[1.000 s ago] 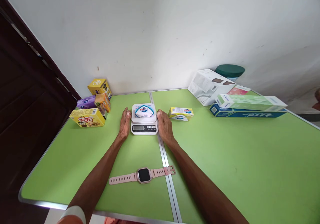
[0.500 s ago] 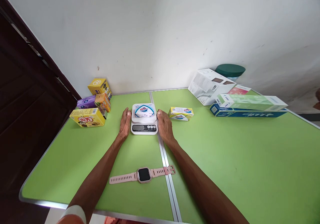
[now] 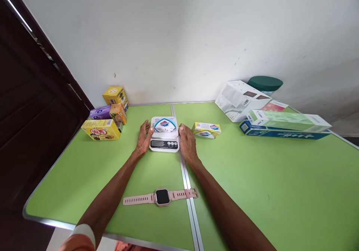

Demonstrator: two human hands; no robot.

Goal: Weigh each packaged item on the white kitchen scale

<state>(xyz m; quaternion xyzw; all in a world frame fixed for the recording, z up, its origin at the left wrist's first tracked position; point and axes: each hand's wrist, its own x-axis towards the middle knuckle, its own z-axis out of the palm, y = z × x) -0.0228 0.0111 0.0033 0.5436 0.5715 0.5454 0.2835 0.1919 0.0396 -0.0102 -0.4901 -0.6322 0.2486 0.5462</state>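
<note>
A white kitchen scale [image 3: 164,149] stands on the green table, its small display dark. On its weighing plate rests a white and blue soap box [image 3: 165,124]. My left hand [image 3: 144,139] is at the scale's left side, thumb against the edge and fingers spread away from it. On the other side, my right hand [image 3: 187,142] has curled fingers pressed along the scale's right edge; its fingertips are partly hidden. Just right of that hand lies a yellow and white soap box [image 3: 206,130]. A pink-strapped smartwatch [image 3: 162,197] lies flat between my forearms.
At the left are a yellow snack box [image 3: 101,130], a purple pack [image 3: 100,112], an orange box [image 3: 118,113] and another yellow box [image 3: 114,95]. On the right, a white carton [image 3: 238,101] stands behind a long green box [image 3: 288,120] stacked on a blue box [image 3: 283,131].
The view has shifted slightly. My left thumb has moved apart from the fingers, onto the scale's edge. Scale, soap boxes and watch stay in place on the table.
</note>
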